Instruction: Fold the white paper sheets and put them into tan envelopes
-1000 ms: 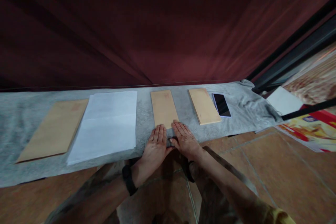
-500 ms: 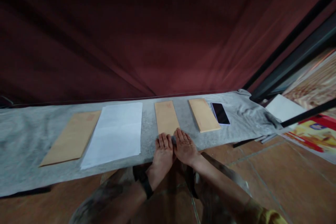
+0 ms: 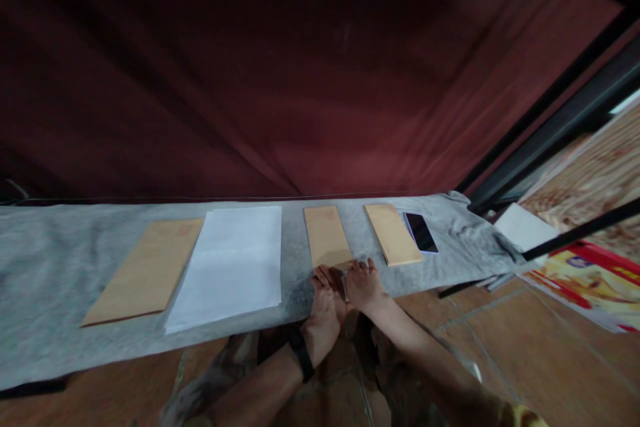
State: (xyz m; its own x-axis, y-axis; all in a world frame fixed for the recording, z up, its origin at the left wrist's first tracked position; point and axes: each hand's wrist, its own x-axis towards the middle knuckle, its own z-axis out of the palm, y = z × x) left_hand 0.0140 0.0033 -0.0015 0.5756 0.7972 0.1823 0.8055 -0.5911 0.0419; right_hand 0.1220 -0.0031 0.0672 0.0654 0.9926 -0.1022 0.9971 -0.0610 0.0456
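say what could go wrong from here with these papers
The left hand and right hand crowd the near end of the middle envelope, so uneven pressure might crease it. The white paper lies near the edge of the cloth; the left arm might drag it. The phone sits beside the right envelope; a nudge could shift both.

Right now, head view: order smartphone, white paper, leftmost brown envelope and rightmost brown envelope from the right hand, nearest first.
1. Rightmost brown envelope: just beyond the right hand, slightly right.
2. Smartphone: right of that envelope.
3. White paper: left.
4. Leftmost brown envelope: far left.
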